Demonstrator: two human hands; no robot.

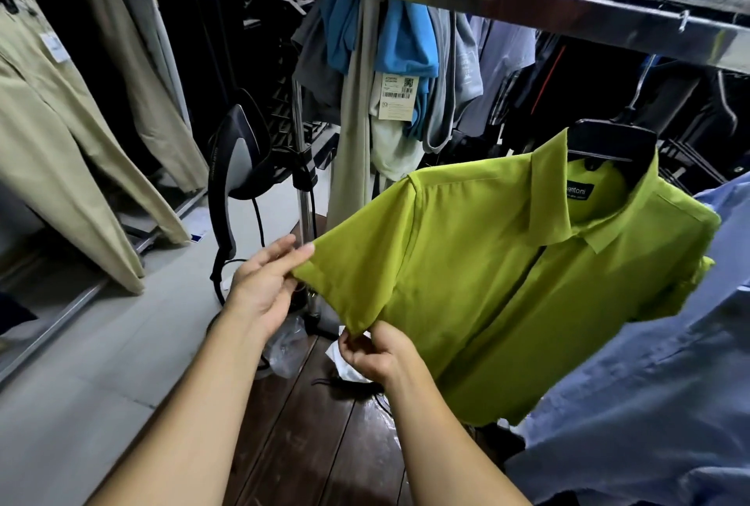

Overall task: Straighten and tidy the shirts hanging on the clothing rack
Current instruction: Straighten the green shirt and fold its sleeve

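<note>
the left hand (264,286) pinches the upper hem of the green shirt (507,270) sleeve; the right hand (375,355) pinches its lower corner, stretching it flat.

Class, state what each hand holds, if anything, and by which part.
Both hold the green shirt by the hem of its sleeve: the left hand pinches the upper corner, the right hand the lower corner.

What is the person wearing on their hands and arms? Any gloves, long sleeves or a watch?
Nothing that shows. The left hand and the right hand have no gloves and no rings in view. The left forearm and the right forearm are uncovered down to the picture's bottom edge: no sleeves, watch or bracelet.
</note>
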